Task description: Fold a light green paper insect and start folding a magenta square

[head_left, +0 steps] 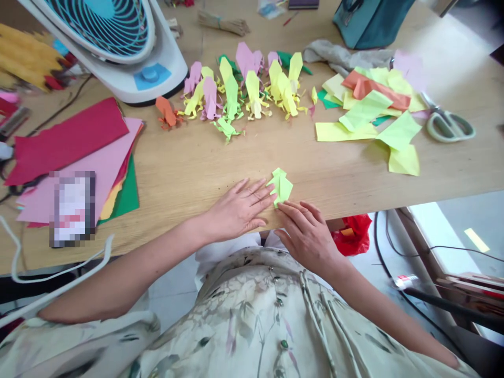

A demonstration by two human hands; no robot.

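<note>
A small piece of folded light-green paper (284, 186) lies flat on the wooden table near its front edge. My left hand (246, 206) rests flat on the tabletop with its fingers stretched out, fingertips touching the paper's left side. From below, the extended fingertips of my right hand (307, 231) touch the paper's lower edge; its thumb is held apart. Neither hand grips the paper. Beyond it stand several finished folded-paper figures (254, 92) in yellow, green and pink, with curled strips at their lower ends. An orange folded figure (167, 112) sits at the left end of the group.
On the right, scissors (449, 123) lie beside a pile of loose coloured paper (366, 105). A fan (157, 58) stands at the back left. Nearer are stacked coloured sheets (74, 142) and a blurred-out phone-like object (74, 207). A blue bag (370, 23) stands behind.
</note>
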